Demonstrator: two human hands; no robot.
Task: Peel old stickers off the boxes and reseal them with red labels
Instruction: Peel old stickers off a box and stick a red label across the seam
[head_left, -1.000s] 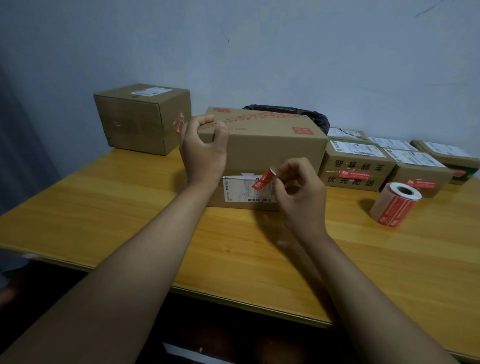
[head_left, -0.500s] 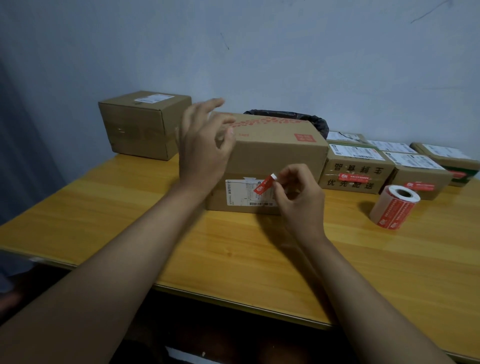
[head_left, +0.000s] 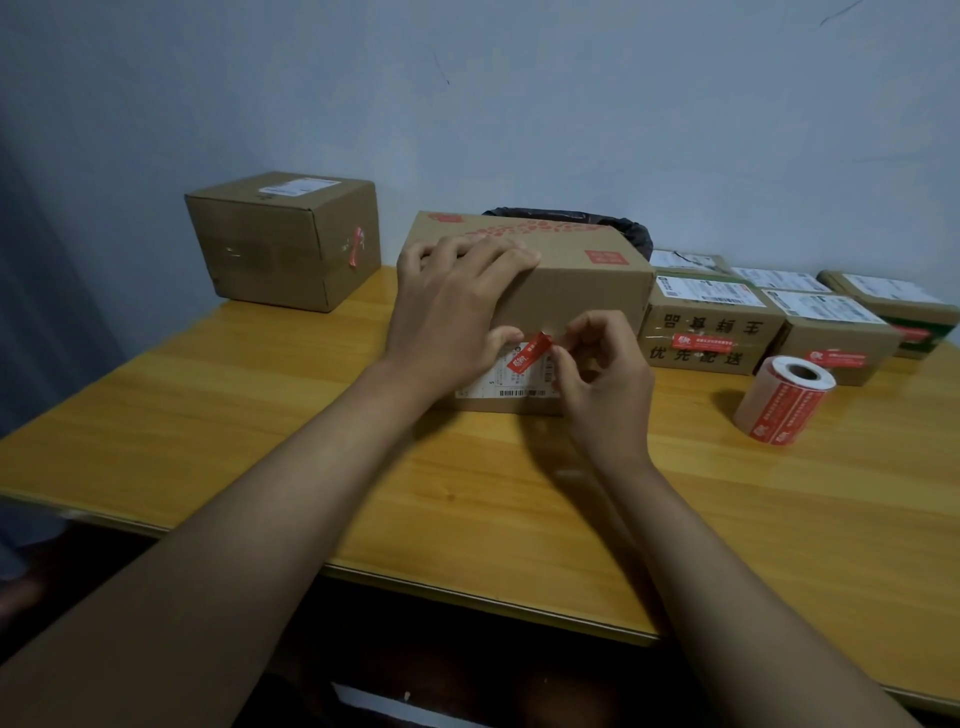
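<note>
While left hand (head_left: 447, 317) steadies box (head_left: 582, 291), right hand (head_left: 605, 374) pinches red label (head_left: 531, 352).

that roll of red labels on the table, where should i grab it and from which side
The label roll lies tilted on the table, right of the right hand, its hollow core facing up and away. Probably best to come from above and set the grip across the curved outer wall, thumb on one side, fingers opposite. Boxes crowd in behind it, so avoid reaching from there.
</note>
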